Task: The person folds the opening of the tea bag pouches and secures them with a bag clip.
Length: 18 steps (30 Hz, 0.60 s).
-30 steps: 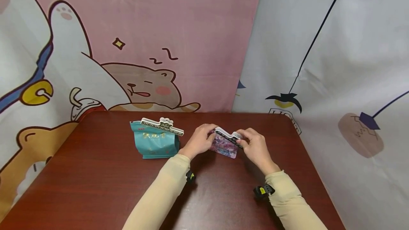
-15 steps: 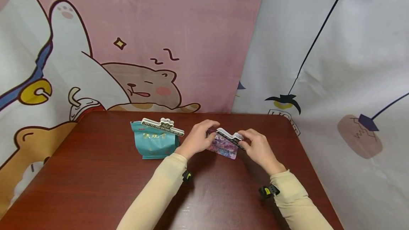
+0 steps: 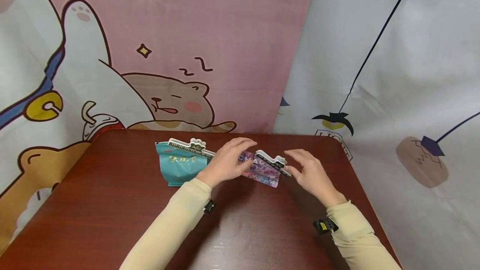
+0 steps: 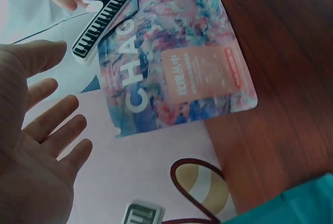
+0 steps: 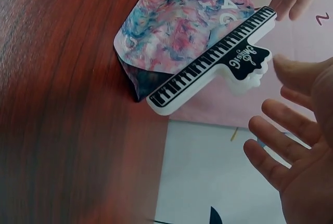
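Observation:
A pink, blue and purple patterned pouch (image 4: 192, 31) lettered "CHAG" stands on the table. Across its top, slanting over one corner, sits a white clip (image 5: 213, 60) with a piano-key pattern and a black "Music" label. My left hand (image 3: 225, 161) is just left of the pouch, fingers spread and holding nothing; the head view has it overlapping the pouch's left side. On the other side, near the clip's end, my right hand (image 3: 313, 176) is spread with a gap between thumb and fingers. Both wrist views show bare palms beside the pouch.
Left of my left hand stands a teal bag (image 3: 180, 170) with gold characters, its top held by a similar piano-key clip (image 3: 189, 147). The dark red wooden table (image 3: 243, 228) ends at a cartoon-printed cloth backdrop (image 3: 240, 53).
My fingers have let go of the clip and pouch. The left hand has drawn away to the left and the right hand to the right, while the clip stays on the pouch.

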Motion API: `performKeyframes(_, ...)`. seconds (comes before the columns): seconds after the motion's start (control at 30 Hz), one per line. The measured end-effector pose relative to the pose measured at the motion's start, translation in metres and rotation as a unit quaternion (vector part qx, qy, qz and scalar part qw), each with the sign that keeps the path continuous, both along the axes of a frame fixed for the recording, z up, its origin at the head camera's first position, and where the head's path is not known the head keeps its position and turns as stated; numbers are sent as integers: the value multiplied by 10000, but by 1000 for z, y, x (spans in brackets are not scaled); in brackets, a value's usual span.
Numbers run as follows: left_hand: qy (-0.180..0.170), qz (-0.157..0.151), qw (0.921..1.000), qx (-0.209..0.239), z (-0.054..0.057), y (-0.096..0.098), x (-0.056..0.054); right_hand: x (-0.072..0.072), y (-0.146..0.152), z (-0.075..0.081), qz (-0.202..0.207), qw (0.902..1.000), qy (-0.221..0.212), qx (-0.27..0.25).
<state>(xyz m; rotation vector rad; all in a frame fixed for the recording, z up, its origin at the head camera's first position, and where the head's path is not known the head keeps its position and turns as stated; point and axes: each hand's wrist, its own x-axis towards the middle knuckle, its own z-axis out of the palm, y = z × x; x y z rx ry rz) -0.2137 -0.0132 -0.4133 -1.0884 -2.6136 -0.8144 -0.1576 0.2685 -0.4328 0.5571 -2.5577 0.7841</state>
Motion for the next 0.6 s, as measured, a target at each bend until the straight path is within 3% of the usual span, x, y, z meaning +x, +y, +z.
performKeyframes(0.2, 211, 52, 9993, -300, 7, -12, 4, 2, 3, 4, 126, 9995, 292, 79)
performKeyframes(0.6, 897, -176, 9934, -697, 16, -39, 12, 7, 11, 13, 103, 9986, 303, 426)
